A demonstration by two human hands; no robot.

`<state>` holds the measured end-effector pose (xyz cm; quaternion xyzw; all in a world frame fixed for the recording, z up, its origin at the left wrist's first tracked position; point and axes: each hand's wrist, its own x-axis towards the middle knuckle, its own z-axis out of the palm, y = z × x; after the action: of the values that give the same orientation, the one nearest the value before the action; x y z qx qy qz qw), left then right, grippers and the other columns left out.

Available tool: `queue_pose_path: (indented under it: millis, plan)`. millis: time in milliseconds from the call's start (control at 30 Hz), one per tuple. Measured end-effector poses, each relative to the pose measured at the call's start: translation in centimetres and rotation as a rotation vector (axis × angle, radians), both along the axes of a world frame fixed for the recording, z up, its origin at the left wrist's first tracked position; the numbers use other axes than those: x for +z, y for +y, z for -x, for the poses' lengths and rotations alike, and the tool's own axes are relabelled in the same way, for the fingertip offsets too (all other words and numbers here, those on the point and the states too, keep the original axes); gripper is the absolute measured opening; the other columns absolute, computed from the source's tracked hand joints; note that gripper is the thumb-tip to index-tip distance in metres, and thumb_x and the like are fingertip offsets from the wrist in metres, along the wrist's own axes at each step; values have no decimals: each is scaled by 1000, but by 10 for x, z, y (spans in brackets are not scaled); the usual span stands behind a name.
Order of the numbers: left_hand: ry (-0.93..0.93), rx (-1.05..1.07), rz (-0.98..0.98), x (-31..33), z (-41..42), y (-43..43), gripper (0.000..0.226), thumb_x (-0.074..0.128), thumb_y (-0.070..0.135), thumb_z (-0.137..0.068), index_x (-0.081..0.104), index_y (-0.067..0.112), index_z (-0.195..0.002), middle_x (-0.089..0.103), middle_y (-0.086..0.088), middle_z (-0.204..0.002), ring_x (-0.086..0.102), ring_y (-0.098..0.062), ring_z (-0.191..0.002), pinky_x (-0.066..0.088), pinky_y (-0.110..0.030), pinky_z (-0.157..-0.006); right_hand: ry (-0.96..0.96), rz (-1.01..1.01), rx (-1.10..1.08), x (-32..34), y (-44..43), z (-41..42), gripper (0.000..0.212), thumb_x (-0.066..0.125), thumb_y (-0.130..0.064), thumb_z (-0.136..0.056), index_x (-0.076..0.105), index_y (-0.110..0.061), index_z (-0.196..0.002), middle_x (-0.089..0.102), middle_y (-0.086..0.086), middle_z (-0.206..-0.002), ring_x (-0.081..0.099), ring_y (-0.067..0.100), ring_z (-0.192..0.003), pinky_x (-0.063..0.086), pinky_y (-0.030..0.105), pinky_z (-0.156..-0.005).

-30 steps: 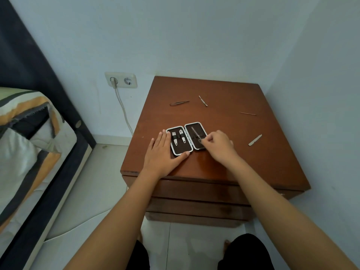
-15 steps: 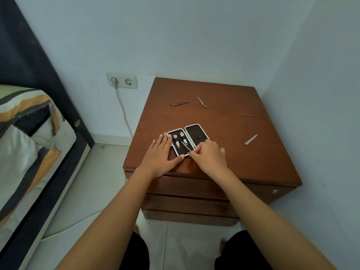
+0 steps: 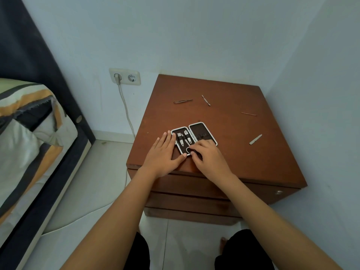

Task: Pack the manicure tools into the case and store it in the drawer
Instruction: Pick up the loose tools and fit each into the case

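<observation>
The open manicure case [image 3: 202, 133] lies on the brown nightstand [image 3: 243, 162], with two clippers strapped in its left half. My left hand [image 3: 162, 154] lies flat against the case's left side, thumb touching its near corner. My right hand [image 3: 207, 155] pinches a small tool with a ring-shaped end [image 3: 188, 150] at the near edge of the left half. Loose on the top lie tweezers [image 3: 183, 101], a thin pusher [image 3: 206, 100], a slim pick [image 3: 249, 114] and a nail file [image 3: 255, 139]. The drawer fronts [image 3: 194, 184] below are closed.
A bed with a striped cover [image 3: 29, 133] stands at the left. A wall socket [image 3: 124, 76] with a cable running down sits between bed and nightstand. The right wall is close to the nightstand. A small knob [image 3: 279, 192] shows at the drawer's right end.
My right hand moved from over the case's right half to the near edge of the left half, carrying the tool. My left hand stayed beside the case.
</observation>
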<state>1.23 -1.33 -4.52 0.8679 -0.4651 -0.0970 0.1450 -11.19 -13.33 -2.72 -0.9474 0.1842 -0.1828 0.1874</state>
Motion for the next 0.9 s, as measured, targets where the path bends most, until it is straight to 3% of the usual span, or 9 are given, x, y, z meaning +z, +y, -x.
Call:
queue_pose_path:
  millis: [167,267,333,433,533,633,700,800,900]
  plan:
    - [-6,7,24,0,1,0,78,26,59,-93,-4,15,-150,-7,-3,-159,-11,-13,-145,-12,-25,-110,24,-96,76,-4,-7,-5,27,53,-13,-90,65,-11,-114,60,3,-113,46,23,-107,38,26,-93]
    - [-26,9,53,-1,2,1,77,27,58,-94,-3,14,-150,-6,-4,-159,-10,-13,-145,-11,-26,-113,-138,-272,38,8,-25,-12,22,56,-7,-86,70,-11,-104,61,4,-103,56,22,-99,41,25,-90]
    - [-58,12,77,-3,3,2,77,25,59,-94,-3,14,-150,-5,-4,-159,-10,-13,-145,-11,-26,-114,-216,-275,-19,20,-43,-30,22,55,-3,-86,70,-9,-101,63,8,-101,59,20,-95,41,22,-85]
    - [-104,16,102,-7,5,2,83,13,67,-88,-2,14,-150,-4,-4,-159,-9,-13,-145,-11,-27,-114,-66,-199,-43,30,-71,-81,29,52,-9,-90,62,-9,-116,58,8,-120,52,17,-111,32,18,-93]
    - [-113,23,129,-9,5,1,89,4,70,-81,0,14,-150,-2,-4,-159,-8,-12,-145,-11,-26,-114,84,-145,-22,26,-94,-138,40,47,-12,-92,48,-11,-132,47,7,-138,42,21,-129,29,31,-107]
    - [-114,23,150,-11,5,1,90,6,72,-82,0,14,-150,-2,-4,-159,-11,-11,-144,-11,-27,-114,183,-105,-24,16,-109,-178,44,43,-10,-92,44,-12,-136,41,10,-144,36,27,-134,27,39,-112]
    - [-108,33,161,-12,5,1,91,5,72,-80,0,14,-150,-2,-4,-159,-11,-10,-144,-11,-27,-114,229,-51,-28,10,-114,-190,39,45,-11,-93,50,-12,-131,45,12,-139,38,30,-130,31,42,-109]
    - [-124,43,168,-13,4,-1,90,8,72,-81,2,14,-150,0,-4,-159,-8,-12,-145,-10,-27,-114,151,34,-42,7,-115,-186,22,53,-12,-90,67,-9,-107,59,13,-116,49,31,-114,42,41,-94]
    - [-101,56,168,-12,5,-2,90,12,72,-81,4,16,-151,1,-2,-160,-7,-11,-145,-11,-25,-114,107,-3,-48,4,-110,-167,14,55,-10,-89,68,-7,-94,60,12,-105,54,29,-103,43,38,-85]
